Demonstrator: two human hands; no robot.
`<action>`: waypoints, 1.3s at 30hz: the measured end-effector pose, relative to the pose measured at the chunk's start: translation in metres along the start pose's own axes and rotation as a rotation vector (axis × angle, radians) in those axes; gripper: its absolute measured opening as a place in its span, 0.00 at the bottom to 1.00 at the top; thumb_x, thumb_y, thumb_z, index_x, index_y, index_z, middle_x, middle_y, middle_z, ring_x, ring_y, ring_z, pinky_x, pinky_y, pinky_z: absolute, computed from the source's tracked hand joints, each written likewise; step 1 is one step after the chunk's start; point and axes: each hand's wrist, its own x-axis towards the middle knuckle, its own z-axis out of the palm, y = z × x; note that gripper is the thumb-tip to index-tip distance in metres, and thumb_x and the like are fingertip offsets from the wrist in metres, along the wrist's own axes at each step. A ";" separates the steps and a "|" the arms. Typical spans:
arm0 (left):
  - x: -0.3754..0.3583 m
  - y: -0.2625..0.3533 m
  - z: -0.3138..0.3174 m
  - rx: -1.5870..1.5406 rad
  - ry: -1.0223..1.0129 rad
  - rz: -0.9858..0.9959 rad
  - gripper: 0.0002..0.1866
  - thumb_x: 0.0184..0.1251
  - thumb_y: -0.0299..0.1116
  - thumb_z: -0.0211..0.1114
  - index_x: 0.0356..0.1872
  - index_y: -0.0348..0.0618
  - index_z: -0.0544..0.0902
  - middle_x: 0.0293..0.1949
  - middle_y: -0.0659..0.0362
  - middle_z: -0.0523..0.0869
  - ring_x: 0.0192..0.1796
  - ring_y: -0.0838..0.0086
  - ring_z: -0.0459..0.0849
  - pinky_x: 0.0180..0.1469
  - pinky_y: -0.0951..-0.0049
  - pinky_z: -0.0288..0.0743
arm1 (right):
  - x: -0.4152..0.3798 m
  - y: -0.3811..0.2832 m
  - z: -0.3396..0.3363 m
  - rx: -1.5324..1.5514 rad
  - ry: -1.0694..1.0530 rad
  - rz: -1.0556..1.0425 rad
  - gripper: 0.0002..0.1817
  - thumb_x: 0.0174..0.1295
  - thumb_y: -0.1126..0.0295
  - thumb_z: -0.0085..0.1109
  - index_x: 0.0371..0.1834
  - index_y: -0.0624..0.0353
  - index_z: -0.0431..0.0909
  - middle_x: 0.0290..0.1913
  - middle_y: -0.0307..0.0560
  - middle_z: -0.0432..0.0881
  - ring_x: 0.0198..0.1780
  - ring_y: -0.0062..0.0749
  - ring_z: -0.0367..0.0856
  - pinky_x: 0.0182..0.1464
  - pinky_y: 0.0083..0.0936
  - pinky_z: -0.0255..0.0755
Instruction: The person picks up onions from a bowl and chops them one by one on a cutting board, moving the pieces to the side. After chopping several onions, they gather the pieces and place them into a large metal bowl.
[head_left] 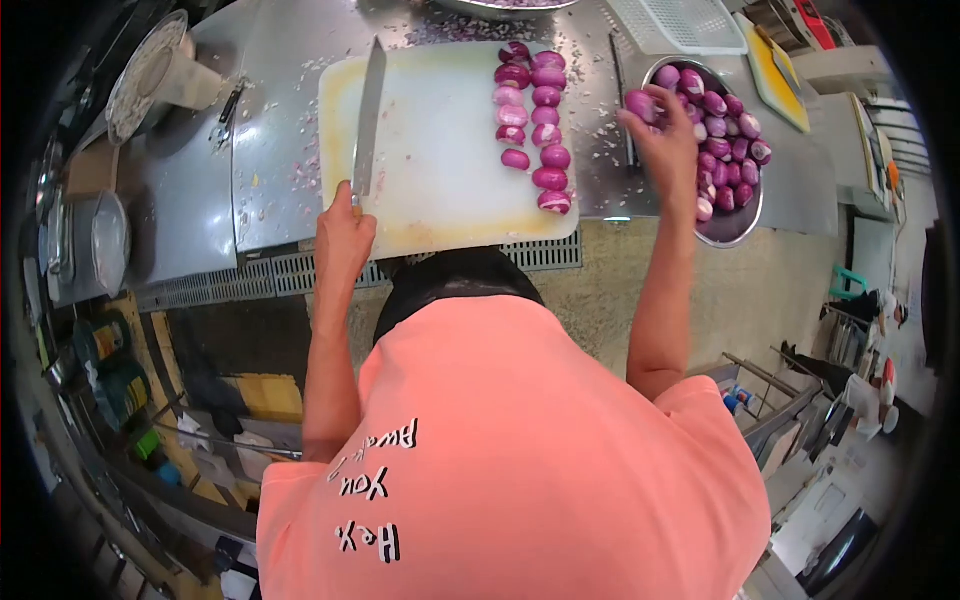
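Observation:
My left hand [345, 240] is wrapped round the handle of a large kitchen knife [370, 125], its blade pointing away from me along the left part of a white cutting board [430, 160]. On the board's right side, peeled red onions [513, 115] lie in two rows running away from me. Off to the right, my right hand [668, 140] grips one red onion [640, 103] between fingers and thumb, at the left rim of an oval metal bowl [728, 242]. That bowl holds many more peeled red onions [738, 150].
The steel table [280, 130] is strewn with onion bits. A thin dark rod [625, 110] lies between board and bowl. A white perforated basket [685, 25] and a yellow board [775, 80] are at the far right; a plastic jug [195, 82] stands at left.

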 end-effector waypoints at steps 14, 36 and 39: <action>-0.049 0.029 -0.032 0.028 0.001 0.080 0.13 0.56 0.25 0.58 0.42 0.33 0.72 0.18 0.47 0.73 0.21 0.59 0.73 0.29 0.58 0.69 | -0.075 -0.045 0.204 -0.066 -0.370 -0.347 0.25 0.44 0.72 0.76 0.50 0.57 0.82 0.50 0.50 0.80 0.52 0.50 0.77 0.53 0.41 0.75; -0.028 0.015 -0.004 0.011 -0.093 0.098 0.13 0.56 0.25 0.57 0.42 0.31 0.71 0.23 0.40 0.78 0.29 0.43 0.78 0.36 0.51 0.72 | -0.096 -0.052 0.211 -0.025 -0.435 -0.518 0.16 0.50 0.78 0.68 0.44 0.61 0.81 0.47 0.53 0.82 0.47 0.52 0.81 0.50 0.39 0.77; -0.027 0.018 0.000 -0.034 -0.077 0.090 0.14 0.56 0.27 0.57 0.43 0.32 0.71 0.22 0.42 0.77 0.27 0.47 0.77 0.34 0.54 0.72 | -0.105 -0.063 0.204 -0.076 -0.572 -0.423 0.16 0.52 0.78 0.65 0.46 0.61 0.80 0.46 0.51 0.82 0.46 0.52 0.80 0.49 0.40 0.76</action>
